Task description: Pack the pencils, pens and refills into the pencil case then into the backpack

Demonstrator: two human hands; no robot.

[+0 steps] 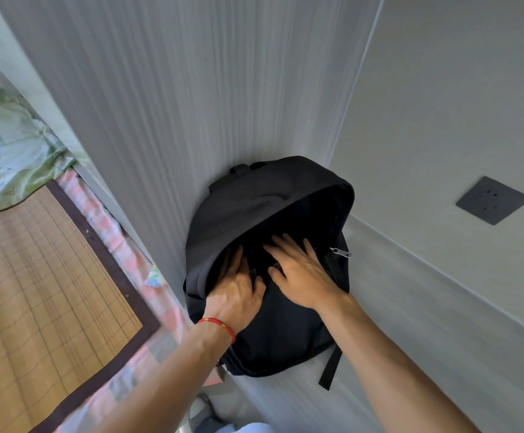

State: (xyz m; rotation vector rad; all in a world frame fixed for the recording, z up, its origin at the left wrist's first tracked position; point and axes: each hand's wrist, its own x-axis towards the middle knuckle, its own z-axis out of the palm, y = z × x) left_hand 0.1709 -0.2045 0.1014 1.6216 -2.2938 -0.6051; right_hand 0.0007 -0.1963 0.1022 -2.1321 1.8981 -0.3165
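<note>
A black backpack (273, 332) lies on a pale surface in a corner, its top flap folded back and its main opening gaping. My left hand (237, 287), with a red string bracelet on the wrist, reaches into the left side of the opening; its fingers are partly hidden under the flap and I cannot tell if it grips anything. My right hand (301, 270) rests flat at the opening with fingers spread, pressing on dark fabric. A silver zipper pull (341, 252) hangs at the right edge of the opening. No pencil case, pens or pencils are visible.
A bed with a bamboo mat (36, 292) and a green patterned blanket (11, 151) lies to the left. Grey wall panels rise behind the backpack. A dark wall socket (492, 200) sits on the right wall. A backpack strap (331, 368) trails at the lower right.
</note>
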